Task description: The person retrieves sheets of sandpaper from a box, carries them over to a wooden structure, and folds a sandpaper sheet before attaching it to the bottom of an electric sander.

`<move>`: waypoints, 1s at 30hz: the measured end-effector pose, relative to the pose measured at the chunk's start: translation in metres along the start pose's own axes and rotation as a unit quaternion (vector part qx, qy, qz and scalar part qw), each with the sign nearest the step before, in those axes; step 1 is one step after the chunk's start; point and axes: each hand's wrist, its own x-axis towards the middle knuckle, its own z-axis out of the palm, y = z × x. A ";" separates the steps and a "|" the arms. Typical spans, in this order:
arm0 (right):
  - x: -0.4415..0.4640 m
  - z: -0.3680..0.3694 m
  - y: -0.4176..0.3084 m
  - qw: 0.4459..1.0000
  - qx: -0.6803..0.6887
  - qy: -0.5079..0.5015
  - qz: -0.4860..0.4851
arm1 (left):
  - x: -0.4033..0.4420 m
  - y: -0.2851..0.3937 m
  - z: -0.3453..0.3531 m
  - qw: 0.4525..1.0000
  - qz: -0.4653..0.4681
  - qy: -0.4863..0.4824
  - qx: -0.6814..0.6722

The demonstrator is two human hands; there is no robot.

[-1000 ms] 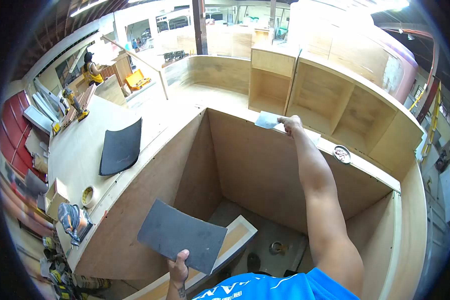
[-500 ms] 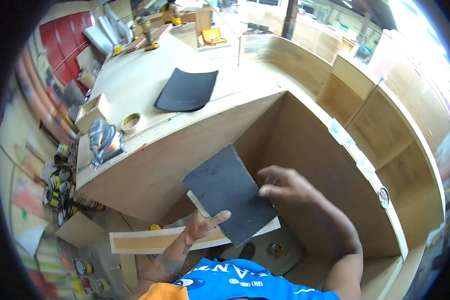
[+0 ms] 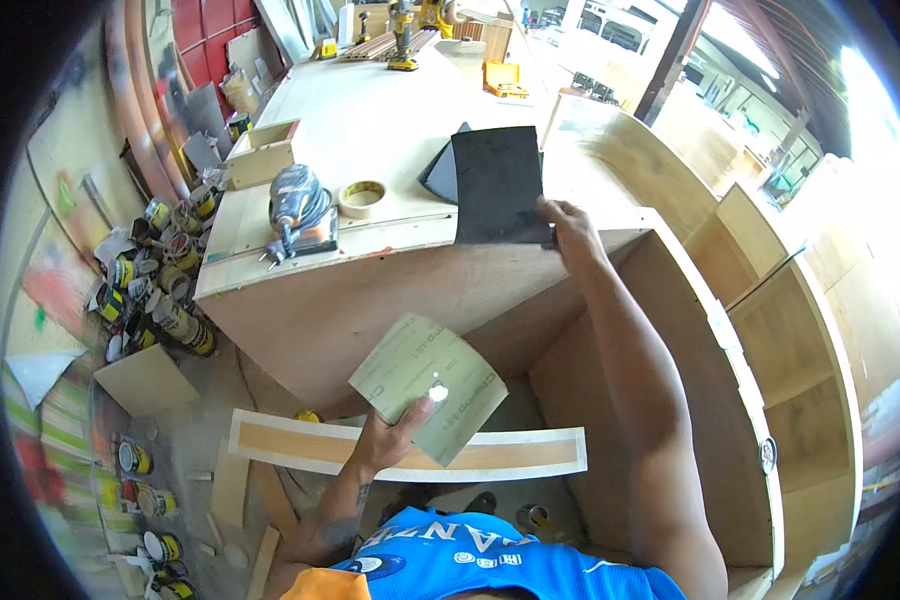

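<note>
My left hand (image 3: 388, 440) grips a pale green sheet of sandpaper (image 3: 425, 375), its printed backing facing up and slightly curled. My thumb lies on top of it. Stretched forward to the worktop, my right hand (image 3: 574, 235) pinches the right edge of a black sandpaper sheet (image 3: 498, 185). That sheet partly covers another dark sheet (image 3: 438, 180) on the worktop; whether the two touch I cannot tell. To their left are a roll of masking tape (image 3: 362, 200) and an electric sander (image 3: 305, 205) with its cord bundled on top.
A long wooden strip with white borders (image 3: 510, 453) lies across in front of me. The wooden cabinet (image 3: 340, 310) has an open hollow on the right. Paint cans (image 3: 175, 315) crowd the left floor. A drill (image 3: 402, 40) stands far back, near an orange case (image 3: 504, 78).
My right hand has taken the black sheet from the left hand and carried it forward over the worktop. The pale green backing of the sheet in my left hand now shows. The view has shifted.
</note>
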 end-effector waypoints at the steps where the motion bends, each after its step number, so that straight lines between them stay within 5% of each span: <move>1: 0.012 0.003 0.004 0.998 -0.012 0.063 0.026 | -0.002 -0.002 -0.004 1.000 -0.001 -0.001 0.010; 3: 0.010 0.007 -0.006 0.957 -0.207 0.175 -0.099 | -0.004 -0.002 -0.012 1.000 -0.002 0.000 0.017; 5: -0.031 0.013 -0.027 0.964 -0.196 0.144 -0.104 | -0.003 0.001 -0.015 1.000 -0.001 0.004 -0.027; 7: -0.079 0.017 -0.026 0.952 -0.248 -0.067 -0.169 | 0.001 0.000 -0.019 0.998 -0.009 0.005 -0.058; 8: -0.103 0.014 -0.016 0.977 -0.124 -0.144 -0.097 | 0.002 0.001 -0.020 0.996 -0.015 0.000 -0.083; 10: -0.148 0.002 0.000 0.956 -0.110 -0.258 -0.087 | 0.009 0.002 -0.014 0.977 -0.057 -0.023 -0.203; 12: -0.194 0.002 -0.010 0.935 -0.094 -0.324 -0.104 | 0.019 0.011 -0.008 0.924 -0.118 -0.080 -0.355; 13: -0.218 0.007 -0.025 0.937 0.037 -0.342 -0.061 | 0.023 0.011 -0.003 0.923 -0.125 -0.090 -0.353; 14: -0.224 -0.006 -0.009 0.925 -0.110 -0.340 -0.130 | 0.028 0.010 0.004 0.917 -0.147 -0.127 -0.347; 15: -0.229 -0.016 -0.001 0.889 -0.252 -0.325 -0.199 | 0.032 0.009 0.011 0.910 -0.170 -0.166 -0.340; 18: -0.259 -0.035 0.007 0.918 -0.233 -0.291 -0.136 | 0.053 0.006 0.031 0.939 -0.142 -0.221 -0.221; 21: -0.283 -0.051 0.028 0.972 -0.093 -0.193 -0.101 | 0.075 0.005 0.061 0.899 -0.165 -0.207 -0.349; 23: -0.302 -0.053 0.038 0.988 0.004 -0.115 -0.100 | 0.082 -0.004 0.075 0.910 -0.168 -0.237 -0.296; 25: -0.318 -0.052 0.030 0.991 0.068 -0.055 -0.101 | 0.083 -0.003 0.096 0.942 -0.065 -0.252 -0.211; 30: -0.336 -0.045 0.029 0.964 0.086 0.251 -0.002 | 0.073 0.009 0.131 0.898 -0.068 -0.393 -0.187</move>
